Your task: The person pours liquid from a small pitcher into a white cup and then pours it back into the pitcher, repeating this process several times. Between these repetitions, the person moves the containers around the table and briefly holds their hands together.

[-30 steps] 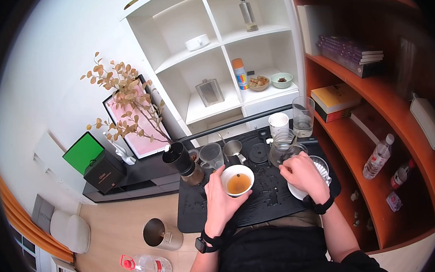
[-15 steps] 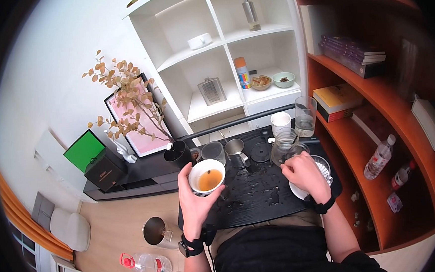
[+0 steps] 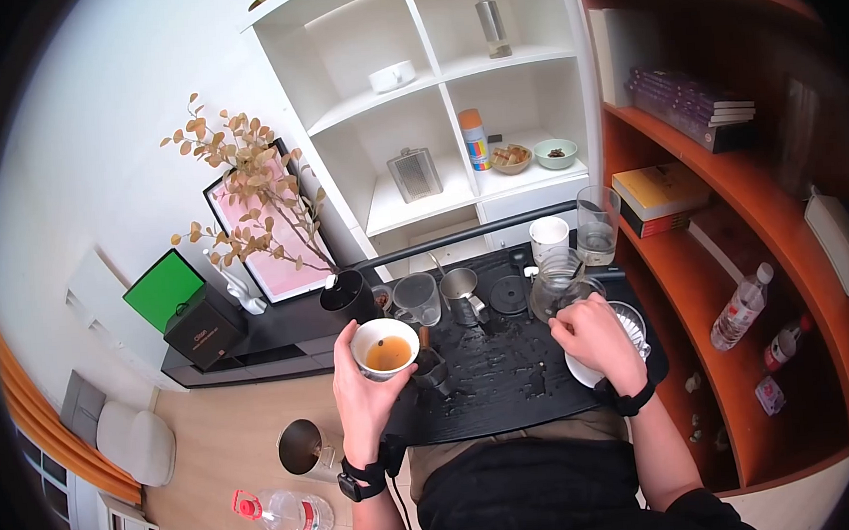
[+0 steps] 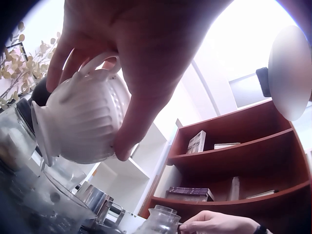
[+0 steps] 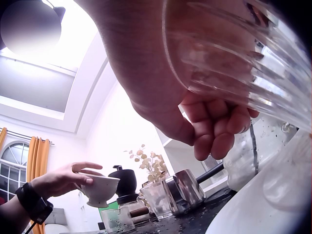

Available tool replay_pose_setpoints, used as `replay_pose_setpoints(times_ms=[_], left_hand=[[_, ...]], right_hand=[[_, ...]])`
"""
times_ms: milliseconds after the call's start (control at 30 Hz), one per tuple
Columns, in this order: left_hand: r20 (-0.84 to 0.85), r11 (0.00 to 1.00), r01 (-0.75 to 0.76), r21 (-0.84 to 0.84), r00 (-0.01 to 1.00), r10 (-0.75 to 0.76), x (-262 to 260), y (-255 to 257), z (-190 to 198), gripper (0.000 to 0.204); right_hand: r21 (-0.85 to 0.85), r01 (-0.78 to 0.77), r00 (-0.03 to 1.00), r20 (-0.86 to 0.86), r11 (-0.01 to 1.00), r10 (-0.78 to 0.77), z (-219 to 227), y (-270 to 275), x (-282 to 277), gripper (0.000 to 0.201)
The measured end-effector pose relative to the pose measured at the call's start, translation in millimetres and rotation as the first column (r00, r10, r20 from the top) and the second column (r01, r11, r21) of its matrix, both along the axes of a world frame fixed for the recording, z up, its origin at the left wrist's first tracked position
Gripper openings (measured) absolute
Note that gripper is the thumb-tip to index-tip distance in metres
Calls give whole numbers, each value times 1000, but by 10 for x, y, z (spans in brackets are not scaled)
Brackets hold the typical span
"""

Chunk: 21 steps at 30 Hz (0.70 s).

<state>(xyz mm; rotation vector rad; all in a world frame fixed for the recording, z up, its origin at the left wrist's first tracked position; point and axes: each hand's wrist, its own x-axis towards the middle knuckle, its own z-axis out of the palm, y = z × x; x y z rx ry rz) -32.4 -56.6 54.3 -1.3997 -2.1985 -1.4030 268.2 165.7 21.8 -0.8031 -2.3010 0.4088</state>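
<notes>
In the head view my left hand (image 3: 363,410) grips a white teacup (image 3: 360,347) of brown liquid above the tray's left side. The left wrist view shows the cup's fluted wall (image 4: 90,122), with thumb and fingers around it near the handle. My right hand (image 3: 601,344) is over the tray's right side, fingers curled. In the left wrist view, its fingertips pinch the dark handle at the side of a glass carafe (image 4: 158,222). Beside that hand, a ribbed clear glass (image 3: 631,330) stands by a white saucer (image 3: 584,374).
On the wet black tray (image 3: 491,397) stand a steel pitcher (image 3: 460,292), a clear glass mug (image 3: 417,297), a white paper cup (image 3: 548,238) and a tall glass (image 3: 597,225). A black-topped grinder (image 3: 347,297) is behind the teacup. A steel bucket (image 3: 305,450) is left of the tray.
My left hand has carried the teacup leftward from mid-tray to the tray's left edge, most of it in the first half second. My right hand has stayed in place.
</notes>
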Motion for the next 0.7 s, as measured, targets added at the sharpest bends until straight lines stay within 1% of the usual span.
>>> replay_pose_setpoints(times_ms=[67,233,400,500,567,700], left_hand=[[0,999,-10,-52,1000,10,-1,-17,-15,110],[-35,996,0,-86,999,-3,-45,-24,-67,109],[-61,992,-12,-130,998,4,-41,-24,-59,109],[-106,992,-4,-128,994,-9,-53,-16,-83,110],[-166,991,-10,-134,986,-13,-74,-16,-112,109],[-208,989,-22,-144,978,-9,-76,-9,-124,109]], right_hand=[[-5,-1,1000,-1,1000,1,5,-2,2,34],[-16,3,1000,-1,1000,-3,43,-28,-3,37],[-10,2,1000,-4,1000,-2,-8,2,-3,35],[-8,2,1000,-2,1000,-2,-16,7,-6,35],[-4,1,1000,-4,1000,-1,-11,3,-7,35],[-5,3,1000,-3,1000,-3,-3,-1,-5,34]])
